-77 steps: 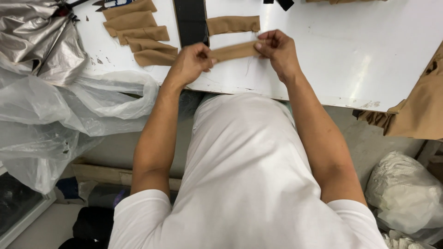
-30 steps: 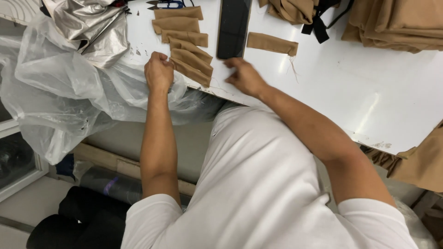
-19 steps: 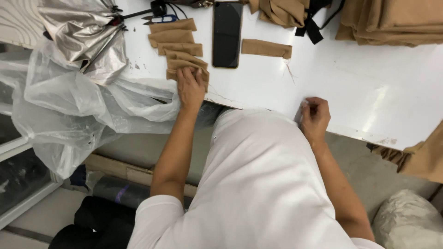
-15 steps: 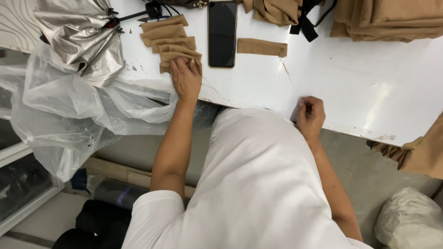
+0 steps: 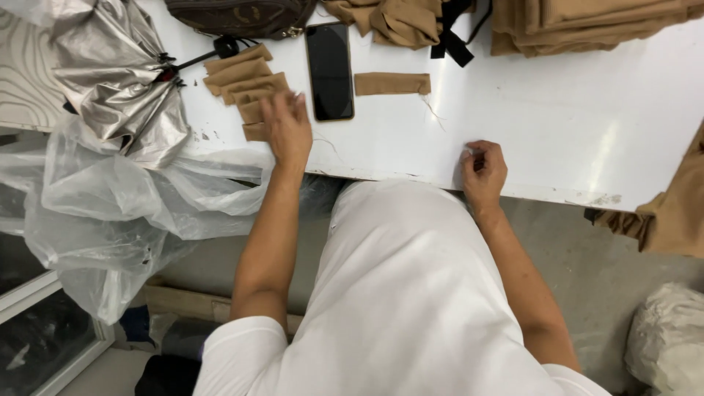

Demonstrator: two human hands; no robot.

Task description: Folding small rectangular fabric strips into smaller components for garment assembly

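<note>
Two bare hands rest on the white bench (image 5: 557, 110): the right hand (image 5: 482, 170), curled shut at the near edge, holds nothing visible; the left hand (image 5: 287, 129), fingers spread, lies flat on the stack of tan fabric strips (image 5: 242, 77). Beyond lie a black phone (image 5: 329, 71), a single strip (image 5: 391, 83) and folded tan cloth (image 5: 594, 22). Clear plastic sheeting (image 5: 125, 213) hangs off the left.

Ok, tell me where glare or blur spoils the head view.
Head view: glare washes out the white table right of the right hand; left hand fingers slightly motion-blurred over the tan fabric strips; silver umbrella shows bright reflections; phone stays sharp.
</note>
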